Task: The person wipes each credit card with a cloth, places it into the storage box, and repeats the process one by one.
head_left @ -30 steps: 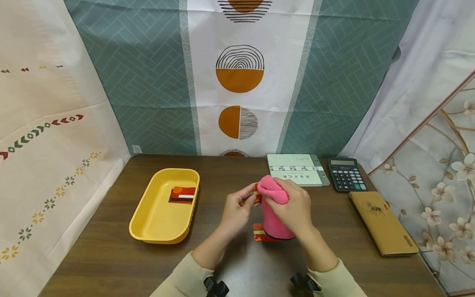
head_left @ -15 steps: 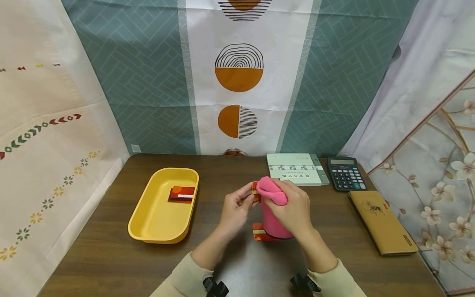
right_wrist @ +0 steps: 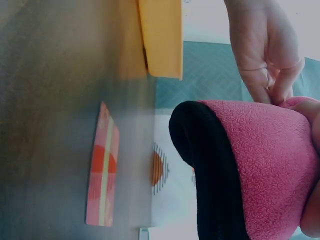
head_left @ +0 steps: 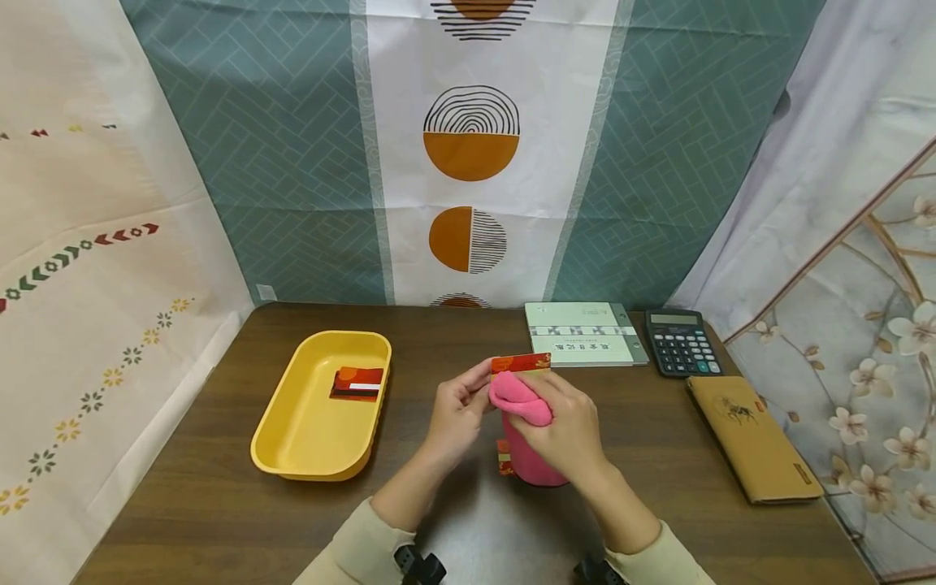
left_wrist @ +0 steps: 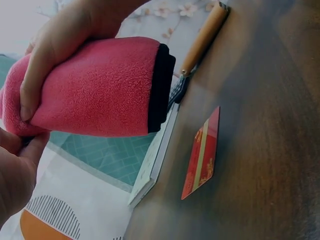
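My left hand (head_left: 457, 413) pinches one end of a red card (head_left: 521, 363) with a gold stripe, held up above the table. My right hand (head_left: 561, 416) grips a folded pink cloth (right_wrist: 270, 165) with a black edge, bunched at its top and hanging down. The bunched part overlaps the card's lower edge in the head view. Beneath the cloth, a second red card (left_wrist: 202, 155) lies flat on the table; in the head view the cloth covers most of it. Both hands meet closely at the cloth's bunched end in the left wrist view.
On the left stands a yellow tray (head_left: 307, 443) with a red and orange card (head_left: 356, 383) inside. A pale green booklet (head_left: 581, 329) and a black calculator (head_left: 683, 343) lie at the back right. A tan wallet (head_left: 755, 439) sits along the right side.
The cloth in my right hand has slid toward me and slightly left. More of the held card now shows above it, and less of the card on the table.
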A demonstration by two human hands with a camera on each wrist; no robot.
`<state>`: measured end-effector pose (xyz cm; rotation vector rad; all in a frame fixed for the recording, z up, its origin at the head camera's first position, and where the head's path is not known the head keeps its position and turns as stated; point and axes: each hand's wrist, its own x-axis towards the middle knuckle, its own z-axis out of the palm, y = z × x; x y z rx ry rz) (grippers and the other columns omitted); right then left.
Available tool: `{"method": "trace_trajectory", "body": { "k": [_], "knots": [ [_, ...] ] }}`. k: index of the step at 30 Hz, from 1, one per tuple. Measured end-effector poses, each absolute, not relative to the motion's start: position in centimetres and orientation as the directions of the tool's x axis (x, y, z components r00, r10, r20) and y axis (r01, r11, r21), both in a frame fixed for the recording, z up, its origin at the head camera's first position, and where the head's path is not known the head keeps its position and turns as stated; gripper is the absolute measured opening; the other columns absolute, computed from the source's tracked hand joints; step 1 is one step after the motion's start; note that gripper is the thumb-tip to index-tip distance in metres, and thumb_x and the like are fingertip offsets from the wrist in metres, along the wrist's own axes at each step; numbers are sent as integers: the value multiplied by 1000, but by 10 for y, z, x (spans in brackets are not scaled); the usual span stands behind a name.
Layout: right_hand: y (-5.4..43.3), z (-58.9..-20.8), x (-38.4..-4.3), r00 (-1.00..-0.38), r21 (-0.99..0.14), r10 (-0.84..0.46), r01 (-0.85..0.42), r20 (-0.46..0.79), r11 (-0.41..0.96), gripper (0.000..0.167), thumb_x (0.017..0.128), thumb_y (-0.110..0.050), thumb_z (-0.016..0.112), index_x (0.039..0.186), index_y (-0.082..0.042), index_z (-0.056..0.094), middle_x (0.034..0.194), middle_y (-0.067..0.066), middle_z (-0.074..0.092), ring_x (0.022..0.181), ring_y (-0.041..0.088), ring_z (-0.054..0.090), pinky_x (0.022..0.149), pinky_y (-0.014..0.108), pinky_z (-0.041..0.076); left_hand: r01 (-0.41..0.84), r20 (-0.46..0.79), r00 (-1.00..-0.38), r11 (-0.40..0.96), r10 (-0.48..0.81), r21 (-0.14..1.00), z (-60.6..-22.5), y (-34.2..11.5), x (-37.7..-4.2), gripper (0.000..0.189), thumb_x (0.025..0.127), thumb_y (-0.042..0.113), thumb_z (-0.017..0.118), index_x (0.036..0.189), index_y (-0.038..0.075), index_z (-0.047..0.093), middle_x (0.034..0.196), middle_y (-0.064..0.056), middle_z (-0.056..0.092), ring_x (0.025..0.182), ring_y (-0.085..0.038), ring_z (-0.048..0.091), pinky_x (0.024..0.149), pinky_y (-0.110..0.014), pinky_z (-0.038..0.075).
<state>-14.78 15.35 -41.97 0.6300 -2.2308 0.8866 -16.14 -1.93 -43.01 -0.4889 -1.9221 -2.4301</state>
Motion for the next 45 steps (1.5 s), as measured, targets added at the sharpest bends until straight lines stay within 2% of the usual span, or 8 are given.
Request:
{"method": "trace_trajectory", "body": {
  "k": [5,9,15,19,26,34,38,45],
  "knots": [
    [161,-418,-150,-667,-425,-150,-615,729,664,49,66,-12,93,112,-7,75,100,7,74,82,24,70,63,41,61,180,228,-960,-262,164,948,-428,-23,-162,43,99,-10,54,142,-11,50,133,-29,60,115,-34,66,91,-37,57],
    [177,-414,-154,-680,-449,-82,-564,728,694,48,68,-11,93,113,-4,75,97,11,74,80,26,70,62,42,61,187,237,-961,-295,145,937,-426,-28,-161,45,97,-14,54,142,-15,47,135,-33,57,116,-44,63,93,-47,55],
    [187,-405,-161,-687,-470,-4,-501,727,727,46,72,-13,90,115,-5,75,95,11,74,78,26,69,59,42,58,170,227,-959,-298,169,940,-427,-31,-160,45,98,-12,53,143,-15,46,137,-32,56,117,-44,62,92,-42,56],
    [178,-411,-156,-695,-437,-56,-510,717,741,48,70,-12,91,114,-5,75,96,11,73,77,26,68,59,42,58,184,237,-957,-280,167,942,-429,-30,-159,43,98,-13,53,141,-13,49,135,-31,58,114,-42,65,90,-40,57],
    [161,-426,-148,-662,-400,-216,-646,717,650,48,67,-13,92,111,-8,75,96,4,72,77,18,68,60,36,58,194,235,-957,-230,169,954,-432,-27,-157,43,99,-13,50,142,-15,46,133,-33,58,116,-38,64,90,-35,58],
    [183,-425,-157,-679,-506,46,-497,732,705,44,70,-11,92,111,-5,77,94,8,75,80,23,70,63,41,58,215,252,-954,-214,163,953,-436,-36,-157,43,98,-14,53,141,-15,49,134,-33,58,113,-44,65,88,-42,57],
    [184,-429,-157,-704,-538,45,-499,709,679,43,71,-10,90,112,-6,76,98,7,73,82,22,69,64,36,59,197,239,-953,-220,187,956,-438,-38,-156,44,98,-13,52,142,-15,47,134,-33,57,112,-43,65,89,-45,57],
    [175,-432,-153,-789,-585,-44,-490,612,647,57,73,-16,91,125,-7,68,116,10,68,94,24,66,70,43,62,175,222,-951,-217,217,960,-437,-37,-154,45,99,-11,54,143,-13,47,136,-31,57,115,-43,64,89,-42,57]
  ]
}}
